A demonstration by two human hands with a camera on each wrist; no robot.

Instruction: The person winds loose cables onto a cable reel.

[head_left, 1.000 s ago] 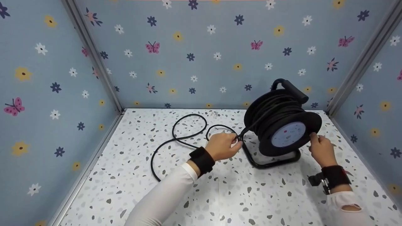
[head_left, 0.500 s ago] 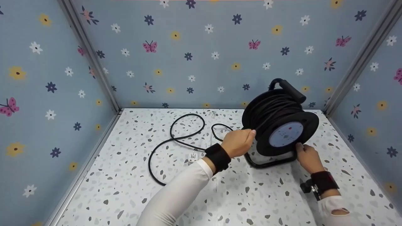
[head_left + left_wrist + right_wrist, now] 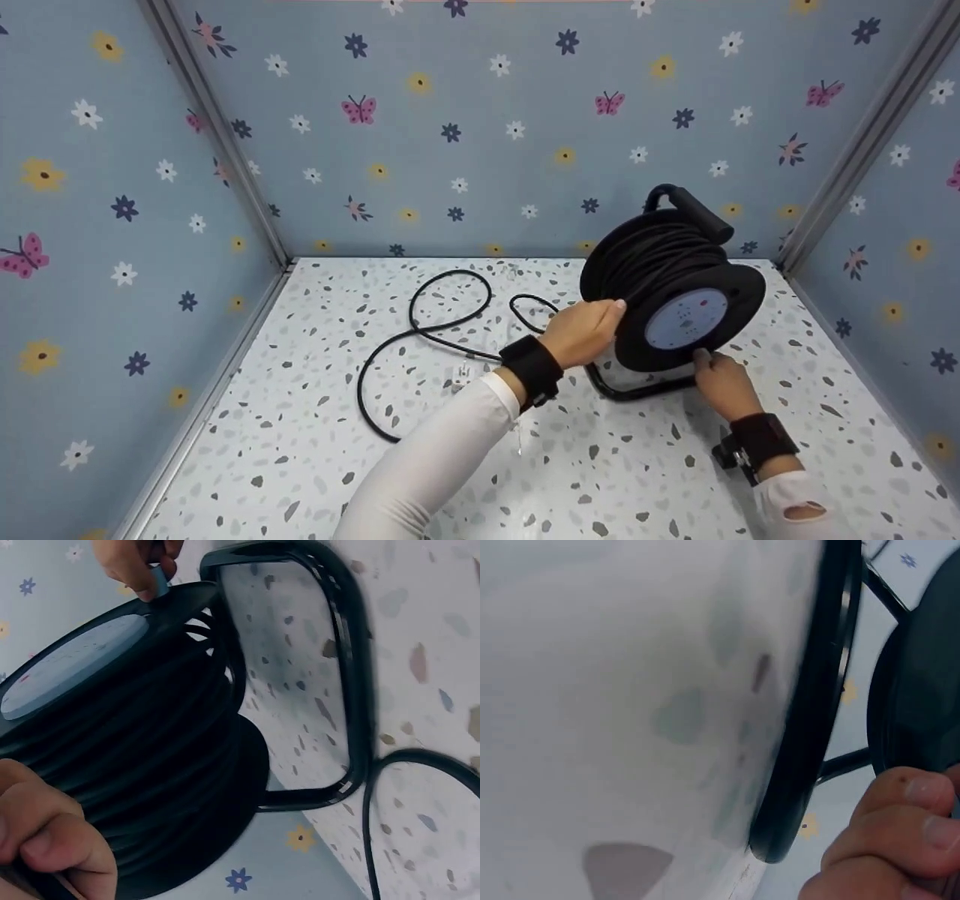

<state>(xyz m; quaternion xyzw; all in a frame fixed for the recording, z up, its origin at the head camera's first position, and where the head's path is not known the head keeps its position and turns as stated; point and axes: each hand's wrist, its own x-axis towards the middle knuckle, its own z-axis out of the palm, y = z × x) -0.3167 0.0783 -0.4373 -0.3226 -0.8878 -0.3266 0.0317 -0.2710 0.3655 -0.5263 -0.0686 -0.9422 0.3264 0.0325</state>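
A black cable reel [image 3: 675,292] with a pale round socket face [image 3: 686,319] stands at the right on its tubular stand [image 3: 352,667]. Thick turns of black cable [image 3: 157,765] wrap its drum. My left hand [image 3: 585,331] grips the cable close to the drum's left side; its curled fingers show low in the left wrist view. My right hand [image 3: 727,386] pinches a small grey-blue knob [image 3: 159,581] at the lower rim of the front flange. In the right wrist view its fingers [image 3: 900,832] are curled beside the flange, and the knob is mostly hidden there.
Loose black cable [image 3: 367,367] lies in loops on the speckled white tabletop [image 3: 300,450], left of the reel. A pale plug [image 3: 460,375] lies near my left sleeve. Flowered blue panels [image 3: 480,150] close in the back and both sides.
The reel has turned clockwise, its red dot moving rightward. My right hand has swung with the knob from the flange's right side to its bottom. My left hand has shifted right, closer to the drum.
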